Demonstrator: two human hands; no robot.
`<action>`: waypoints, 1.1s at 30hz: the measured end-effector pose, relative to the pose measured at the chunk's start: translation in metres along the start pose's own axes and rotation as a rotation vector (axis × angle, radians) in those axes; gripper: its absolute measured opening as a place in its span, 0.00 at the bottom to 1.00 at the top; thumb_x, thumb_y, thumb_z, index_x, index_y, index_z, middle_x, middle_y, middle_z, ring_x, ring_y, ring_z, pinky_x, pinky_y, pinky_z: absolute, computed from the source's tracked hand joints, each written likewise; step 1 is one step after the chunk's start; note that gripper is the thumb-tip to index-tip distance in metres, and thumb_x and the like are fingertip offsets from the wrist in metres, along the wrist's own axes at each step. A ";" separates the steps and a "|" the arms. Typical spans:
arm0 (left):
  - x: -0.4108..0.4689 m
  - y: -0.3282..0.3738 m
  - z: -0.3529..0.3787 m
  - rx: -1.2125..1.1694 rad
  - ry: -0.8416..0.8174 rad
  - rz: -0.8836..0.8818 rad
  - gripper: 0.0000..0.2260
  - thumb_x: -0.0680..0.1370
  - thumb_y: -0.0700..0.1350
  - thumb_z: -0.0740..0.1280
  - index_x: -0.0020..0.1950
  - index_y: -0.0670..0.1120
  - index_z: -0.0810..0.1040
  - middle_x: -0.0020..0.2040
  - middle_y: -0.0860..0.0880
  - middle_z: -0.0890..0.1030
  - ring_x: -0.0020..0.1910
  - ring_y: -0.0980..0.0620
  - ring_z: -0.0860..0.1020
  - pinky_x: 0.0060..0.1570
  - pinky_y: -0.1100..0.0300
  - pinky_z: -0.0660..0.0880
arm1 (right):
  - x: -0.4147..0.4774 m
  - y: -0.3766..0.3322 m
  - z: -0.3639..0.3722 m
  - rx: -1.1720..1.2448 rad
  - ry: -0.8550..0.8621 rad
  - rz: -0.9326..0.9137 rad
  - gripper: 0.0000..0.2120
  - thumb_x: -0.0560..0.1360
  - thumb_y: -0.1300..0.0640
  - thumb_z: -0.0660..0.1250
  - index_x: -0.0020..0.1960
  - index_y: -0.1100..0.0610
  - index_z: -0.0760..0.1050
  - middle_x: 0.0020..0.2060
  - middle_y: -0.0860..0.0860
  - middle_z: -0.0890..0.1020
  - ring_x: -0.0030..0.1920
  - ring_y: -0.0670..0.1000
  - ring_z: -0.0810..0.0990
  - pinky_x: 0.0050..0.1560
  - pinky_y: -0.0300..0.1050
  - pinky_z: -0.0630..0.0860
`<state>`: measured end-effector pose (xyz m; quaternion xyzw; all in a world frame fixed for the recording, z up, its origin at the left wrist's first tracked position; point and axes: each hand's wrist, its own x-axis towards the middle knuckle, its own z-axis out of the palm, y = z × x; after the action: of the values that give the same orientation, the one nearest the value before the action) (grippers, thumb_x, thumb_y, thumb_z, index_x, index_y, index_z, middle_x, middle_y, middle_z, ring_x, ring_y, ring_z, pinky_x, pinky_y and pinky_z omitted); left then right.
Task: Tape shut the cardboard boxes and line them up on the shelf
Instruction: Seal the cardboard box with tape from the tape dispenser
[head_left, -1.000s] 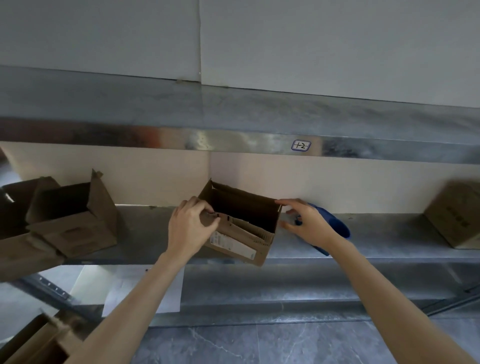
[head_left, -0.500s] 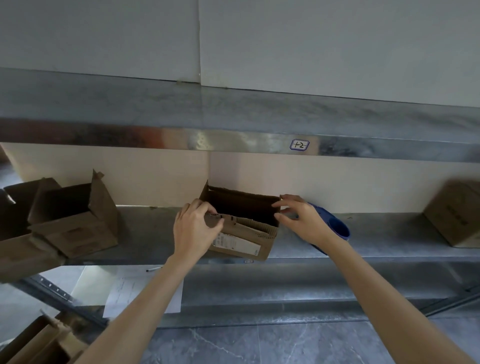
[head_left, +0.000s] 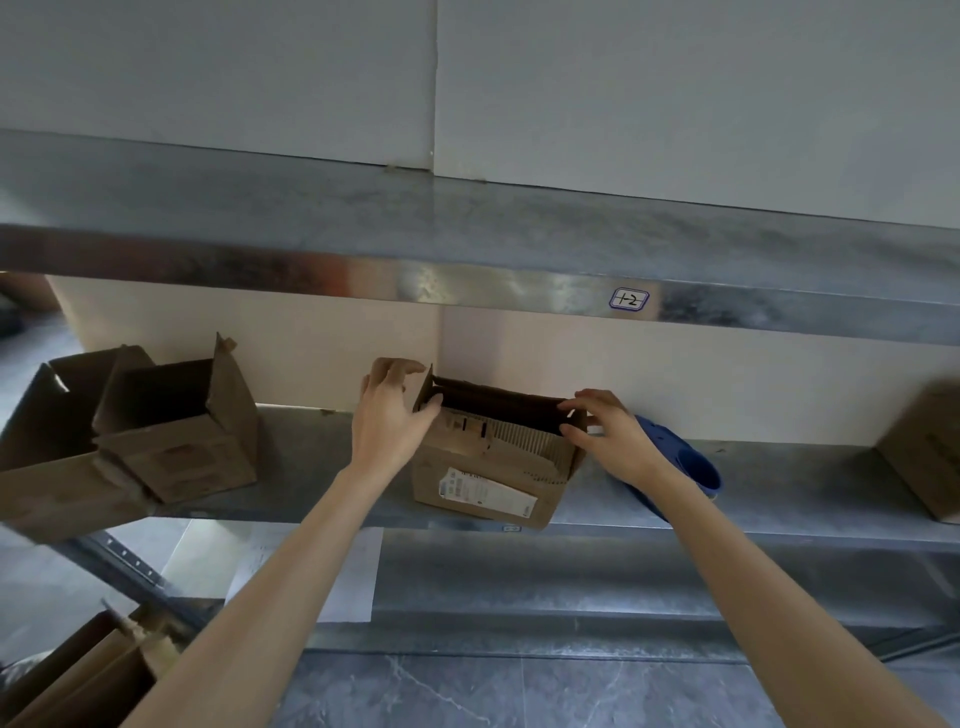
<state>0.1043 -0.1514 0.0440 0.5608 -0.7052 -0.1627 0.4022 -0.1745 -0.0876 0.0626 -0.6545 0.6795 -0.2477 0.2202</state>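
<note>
A small open cardboard box (head_left: 483, 467) with a white label stands at the front of the middle metal shelf (head_left: 779, 488). My left hand (head_left: 389, 421) holds its upright left flap, thumb on the inside face. My right hand (head_left: 608, 436) pinches the right end flap at the box's top edge. The near long flap is folded partly inward. A blue tape dispenser (head_left: 691, 467) lies on the shelf just behind my right wrist, partly hidden by it.
Two open boxes (head_left: 171, 426) sit on the shelf at the left, one overlapping the other. A closed box (head_left: 924, 447) stands at the far right. Another open box (head_left: 78, 670) is at the bottom left, near a sheet of paper (head_left: 343, 571). An upper shelf (head_left: 467, 249) overhangs.
The box has been set down flat from a tilt. My left hand moved up from the front flap to the left end flap. My right hand shifted onto the right flap.
</note>
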 end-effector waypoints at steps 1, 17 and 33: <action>0.001 -0.003 0.002 -0.032 -0.035 -0.034 0.19 0.73 0.47 0.75 0.61 0.47 0.76 0.60 0.50 0.74 0.53 0.50 0.76 0.42 0.57 0.74 | 0.001 0.000 0.001 0.002 0.004 -0.002 0.15 0.78 0.58 0.67 0.64 0.56 0.75 0.66 0.55 0.71 0.60 0.51 0.75 0.57 0.33 0.67; -0.001 -0.008 0.015 -0.105 -0.101 -0.041 0.08 0.77 0.50 0.71 0.53 0.50 0.77 0.58 0.49 0.73 0.51 0.50 0.77 0.50 0.55 0.78 | 0.005 0.002 -0.002 0.037 -0.029 0.006 0.20 0.77 0.57 0.69 0.68 0.53 0.72 0.65 0.54 0.70 0.54 0.49 0.75 0.48 0.26 0.70; -0.012 -0.028 0.009 -0.233 -0.237 -0.024 0.16 0.75 0.45 0.73 0.58 0.57 0.74 0.59 0.55 0.73 0.54 0.60 0.75 0.52 0.62 0.77 | 0.012 0.000 0.000 0.058 -0.056 0.073 0.29 0.74 0.48 0.73 0.71 0.48 0.67 0.66 0.53 0.62 0.56 0.52 0.73 0.54 0.38 0.71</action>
<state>0.1164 -0.1516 0.0145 0.4956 -0.7175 -0.3131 0.3763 -0.1751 -0.0994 0.0633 -0.6294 0.6889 -0.2407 0.2671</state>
